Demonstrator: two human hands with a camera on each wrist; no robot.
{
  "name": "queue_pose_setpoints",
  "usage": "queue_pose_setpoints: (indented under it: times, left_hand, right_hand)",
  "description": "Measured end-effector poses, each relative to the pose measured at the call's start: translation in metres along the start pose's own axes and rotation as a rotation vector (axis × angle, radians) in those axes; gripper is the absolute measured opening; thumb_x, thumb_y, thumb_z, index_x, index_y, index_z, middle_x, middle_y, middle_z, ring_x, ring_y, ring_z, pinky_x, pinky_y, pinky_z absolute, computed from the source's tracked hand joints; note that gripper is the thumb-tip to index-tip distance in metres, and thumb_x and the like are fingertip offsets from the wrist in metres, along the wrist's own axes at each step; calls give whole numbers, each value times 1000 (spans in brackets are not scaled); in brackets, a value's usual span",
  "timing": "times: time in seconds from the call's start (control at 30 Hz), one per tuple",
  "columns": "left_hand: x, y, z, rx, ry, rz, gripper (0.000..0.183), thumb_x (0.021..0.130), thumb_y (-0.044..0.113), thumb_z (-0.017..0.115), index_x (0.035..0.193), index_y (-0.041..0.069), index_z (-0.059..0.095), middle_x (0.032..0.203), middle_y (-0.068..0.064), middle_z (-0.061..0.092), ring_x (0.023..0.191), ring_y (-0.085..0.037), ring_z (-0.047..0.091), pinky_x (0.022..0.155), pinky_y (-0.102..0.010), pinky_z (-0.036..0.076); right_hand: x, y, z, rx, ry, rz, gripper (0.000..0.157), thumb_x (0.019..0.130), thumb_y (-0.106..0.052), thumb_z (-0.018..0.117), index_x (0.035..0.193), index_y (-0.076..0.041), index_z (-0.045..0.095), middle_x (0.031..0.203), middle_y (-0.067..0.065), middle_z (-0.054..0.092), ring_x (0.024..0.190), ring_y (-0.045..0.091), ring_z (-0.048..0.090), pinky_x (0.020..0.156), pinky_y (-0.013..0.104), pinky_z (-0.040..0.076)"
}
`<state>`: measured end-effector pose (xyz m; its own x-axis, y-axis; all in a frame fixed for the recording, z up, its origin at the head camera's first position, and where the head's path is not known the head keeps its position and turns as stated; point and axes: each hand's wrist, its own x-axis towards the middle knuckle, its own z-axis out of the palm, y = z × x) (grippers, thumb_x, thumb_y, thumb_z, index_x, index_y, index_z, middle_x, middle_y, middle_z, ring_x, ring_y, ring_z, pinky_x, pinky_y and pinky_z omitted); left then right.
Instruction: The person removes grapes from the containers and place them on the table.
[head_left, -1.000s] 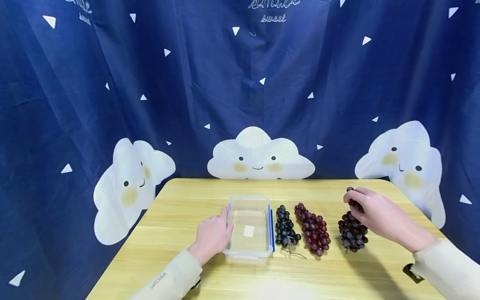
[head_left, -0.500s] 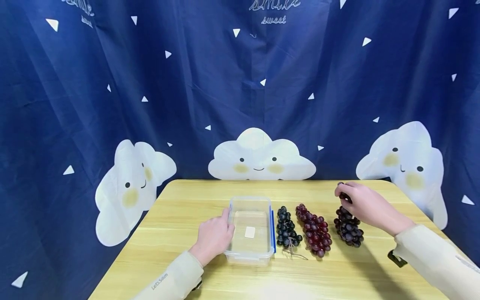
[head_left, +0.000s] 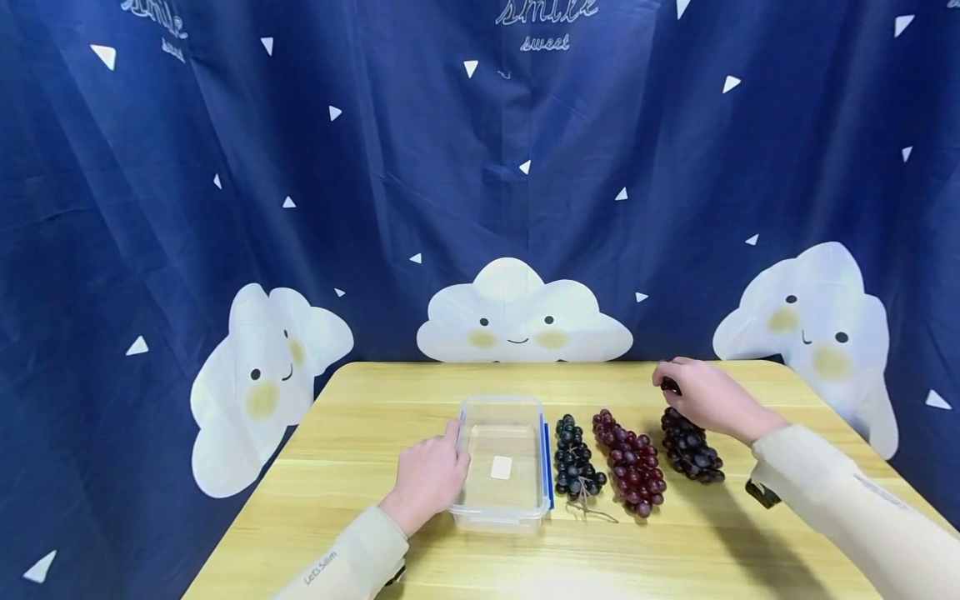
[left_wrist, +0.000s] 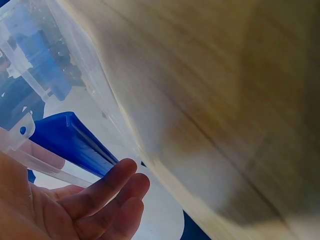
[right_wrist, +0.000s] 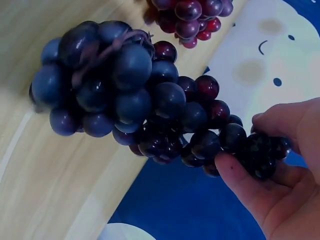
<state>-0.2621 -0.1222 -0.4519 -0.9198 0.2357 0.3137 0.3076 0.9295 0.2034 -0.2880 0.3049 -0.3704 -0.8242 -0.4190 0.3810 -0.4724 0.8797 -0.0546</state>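
My right hand pinches the narrow end of a dark purple grape bunch at the table's right. In the right wrist view the thick end of the bunch hangs away from the fingertips, over the wood. At the middle stands a clear plastic food container without a lid on top. My left hand holds its left side by the rim. The left wrist view shows curled fingers beside a blue latch, with the thumb partly seen through clear plastic.
Right of the container lie a black grape bunch with a bare stem and a red grape bunch. Blue latches line the container's right side. The wooden table ends at a blue curtain printed with clouds.
My right hand has moved left and a little toward the back, carrying the dark purple grape bunch closer to the red one. The left hand stays at the container.
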Motion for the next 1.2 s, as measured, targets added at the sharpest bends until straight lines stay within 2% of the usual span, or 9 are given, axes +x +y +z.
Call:
queue_pose_setpoints:
  times: [0.37, 0.6, 0.97, 1.2]
  left_hand:
    - [1, 1, 2, 5, 12, 13, 41, 94, 27, 55, 130, 8, 53, 60, 2, 52, 50, -14, 46, 42, -32, 33]
    - [1, 1, 2, 11, 6, 13, 39, 95, 30, 53, 127, 9, 53, 60, 4, 50, 50, -14, 46, 42, -32, 33]
    - [1, 1, 1, 10, 8, 9, 42, 95, 28, 53, 132, 9, 52, 59, 4, 49, 50, -14, 45, 42, -32, 33]
    - [0, 1, 2, 11, 13, 6, 39, 95, 28, 54, 129, 9, 53, 60, 3, 49, 50, -14, 45, 42, -33, 33]
  right_hand:
    - [21, 8, 10, 61, -122, 20, 15, 84, 2, 68, 95, -9, 70, 87, 5, 68, 77, 18, 61, 68, 40, 51]
    - [27, 15, 18, 89, -189, 39, 18, 85, 2, 65, 98, -8, 72, 94, 9, 72, 79, 17, 65, 69, 38, 53]
    - [38, 17, 25, 111, -279, 68, 17, 86, -1, 65, 101, -8, 72, 100, 11, 72, 88, 24, 68, 75, 45, 56]
    - [43, 20, 35, 110, -320, 86, 19, 85, 0, 64, 100, -7, 71, 100, 11, 71, 85, 22, 66, 74, 43, 55]
